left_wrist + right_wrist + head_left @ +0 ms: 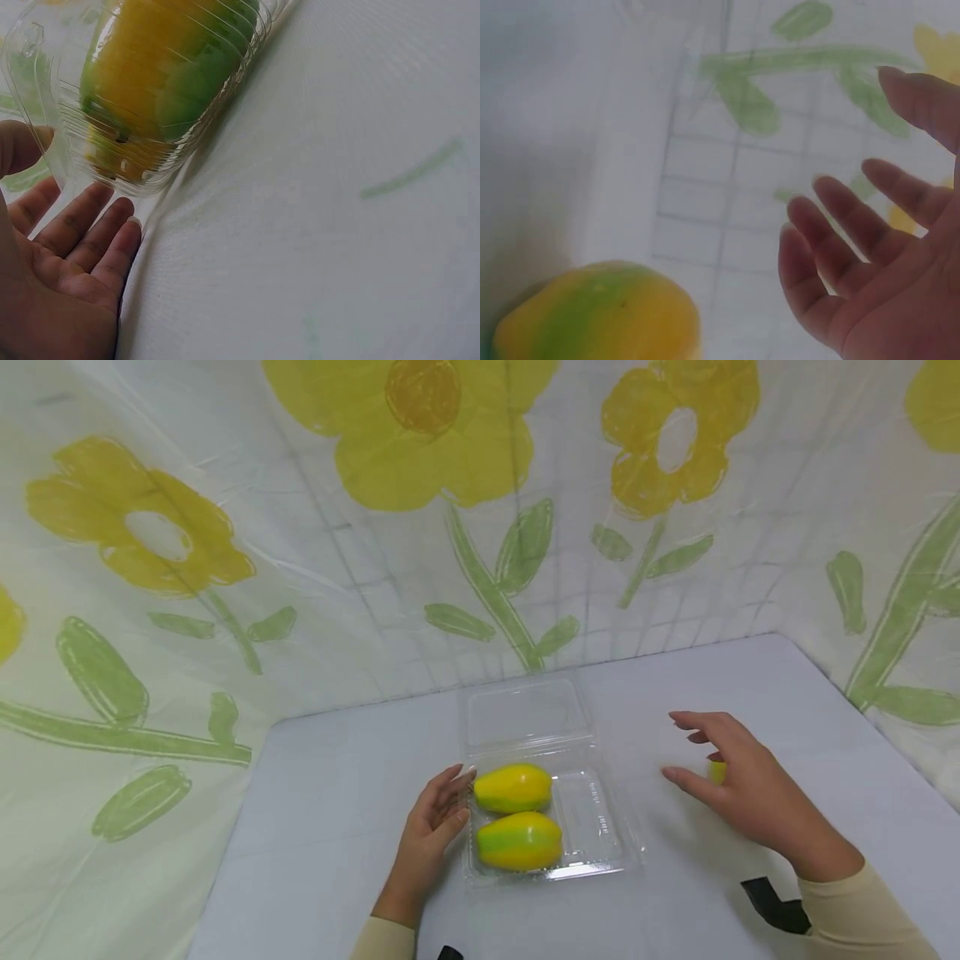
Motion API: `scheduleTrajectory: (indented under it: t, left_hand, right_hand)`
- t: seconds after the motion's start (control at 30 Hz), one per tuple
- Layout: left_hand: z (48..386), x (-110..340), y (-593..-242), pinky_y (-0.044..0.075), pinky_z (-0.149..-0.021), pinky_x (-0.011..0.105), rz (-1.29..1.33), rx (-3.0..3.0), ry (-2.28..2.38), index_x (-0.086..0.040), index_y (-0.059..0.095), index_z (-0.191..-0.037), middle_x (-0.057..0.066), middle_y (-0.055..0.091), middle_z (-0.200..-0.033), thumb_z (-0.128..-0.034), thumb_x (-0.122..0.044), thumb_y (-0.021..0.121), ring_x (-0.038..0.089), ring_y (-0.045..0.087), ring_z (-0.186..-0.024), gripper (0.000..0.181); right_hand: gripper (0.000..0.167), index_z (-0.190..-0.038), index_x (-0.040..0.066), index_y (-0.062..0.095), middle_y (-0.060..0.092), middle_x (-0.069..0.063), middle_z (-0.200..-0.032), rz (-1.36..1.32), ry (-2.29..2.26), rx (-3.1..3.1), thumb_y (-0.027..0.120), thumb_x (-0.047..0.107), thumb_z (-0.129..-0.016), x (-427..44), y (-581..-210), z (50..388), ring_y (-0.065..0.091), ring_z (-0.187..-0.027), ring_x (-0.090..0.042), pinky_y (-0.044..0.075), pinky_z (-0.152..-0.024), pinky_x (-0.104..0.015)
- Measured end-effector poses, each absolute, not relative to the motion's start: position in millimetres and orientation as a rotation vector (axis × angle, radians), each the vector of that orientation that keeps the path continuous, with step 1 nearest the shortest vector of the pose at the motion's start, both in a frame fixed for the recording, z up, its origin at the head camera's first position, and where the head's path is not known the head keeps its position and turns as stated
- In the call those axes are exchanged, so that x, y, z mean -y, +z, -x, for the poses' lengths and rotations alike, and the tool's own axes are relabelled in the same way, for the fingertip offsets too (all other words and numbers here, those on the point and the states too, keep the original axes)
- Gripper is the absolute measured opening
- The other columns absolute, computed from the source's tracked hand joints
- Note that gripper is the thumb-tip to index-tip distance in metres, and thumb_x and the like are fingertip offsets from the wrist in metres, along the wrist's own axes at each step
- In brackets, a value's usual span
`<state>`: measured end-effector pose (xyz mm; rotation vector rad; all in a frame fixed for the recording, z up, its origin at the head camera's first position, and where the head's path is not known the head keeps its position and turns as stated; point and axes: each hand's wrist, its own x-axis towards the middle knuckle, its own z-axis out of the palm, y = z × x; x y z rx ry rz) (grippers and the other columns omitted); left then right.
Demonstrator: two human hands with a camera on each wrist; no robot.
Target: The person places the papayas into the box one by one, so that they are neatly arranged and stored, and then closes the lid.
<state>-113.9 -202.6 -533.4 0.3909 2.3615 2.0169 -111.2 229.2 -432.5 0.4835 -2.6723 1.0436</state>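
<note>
A clear plastic clamshell box (596,839) lies open on the table with two yellow-green papayas in its left part. One papaya (513,787) is farther back, the other papaya (519,842) nearer. My left hand (426,843) is at the box's left side, fingers extended and loosely bent; in the left wrist view its fingertips are close to the clear wall, though contact is hard to tell. Over the table to the right, my right hand (750,789) hovers with spread fingers, holding nothing. A third papaya (604,315) lies near it, mostly hidden behind it in the head view.
The box's lid (528,710) is folded back toward the wall. A white cloth covers the table (352,793). Behind it hangs a curtain (360,635) printed with yellow flowers. A black strap (776,906) shows at the right sleeve.
</note>
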Motion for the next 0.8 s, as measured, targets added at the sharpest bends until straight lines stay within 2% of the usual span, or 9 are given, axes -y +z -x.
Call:
scheduleTrajectory:
  t: [0.13, 0.27, 0.37, 0.63, 0.8]
  left_hand:
    - [114, 202, -533, 0.043, -0.117, 0.03, -0.403, -2.356, 2.022, -0.014, 0.048, -0.163, 0.006, 0.059, -0.157, -0.1074, -0.009, 0.064, 0.029, 0.055, -0.144, 0.058]
    - [114, 202, -533, 0.042, -0.117, 0.031, -0.409, -2.353, 2.026, -0.013, 0.047, -0.163, 0.006, 0.059, -0.157, -0.1076, -0.008, 0.064, 0.03, 0.055, -0.144, 0.058]
    - [114, 203, -533, 0.042, -0.118, 0.03, -0.414, -2.351, 2.027, -0.012, 0.047, -0.163, 0.007, 0.058, -0.158, -0.1079, -0.008, 0.064, 0.03, 0.055, -0.144, 0.058]
    - [114, 203, -534, 0.042, -0.118, 0.031, -0.418, -2.361, 2.014, -0.012, 0.046, -0.164, 0.007, 0.058, -0.158, -0.1081, -0.009, 0.064, 0.03, 0.055, -0.144, 0.059]
    - [114, 203, -532, 0.042, -0.118, 0.031, -0.391, -2.358, 2.01, -0.013, 0.046, -0.164, 0.002, 0.059, -0.158, -0.1076, -0.011, 0.065, 0.025, 0.055, -0.144, 0.059]
  right_hand:
    - [0.069, -0.153, 0.005, 0.055, 0.06, -0.017, -0.141, -0.425, 1.038, 2.69, 0.088, 0.016, -0.094, -242, -438, 113, 0.06, -0.12, -0.037, 0.047, -0.089, -0.024]
    - [0.069, -0.154, 0.001, 0.052, 0.057, -0.023, -0.143, -0.344, 1.056, 2.737, 0.086, 0.019, -0.097, -252, -443, 116, 0.058, -0.122, -0.042, 0.052, -0.092, -0.047]
    - [0.07, -0.155, -0.001, 0.05, 0.054, -0.026, -0.145, -0.28, 1.065, 2.773, 0.084, 0.022, -0.099, -260, -448, 118, 0.056, -0.124, -0.045, 0.051, -0.092, -0.063]
    - [0.068, -0.156, -0.003, 0.049, 0.051, -0.028, -0.148, -0.206, 1.048, 2.807, 0.079, 0.028, -0.103, -282, -460, 122, 0.053, -0.126, -0.047, 0.044, -0.094, -0.058]
    - [0.069, -0.157, -0.004, 0.046, 0.047, -0.032, -0.15, -0.164, 1.075, 2.856, 0.078, 0.028, -0.104, -292, -466, 124, 0.051, -0.125, -0.052, 0.046, -0.095, -0.069]
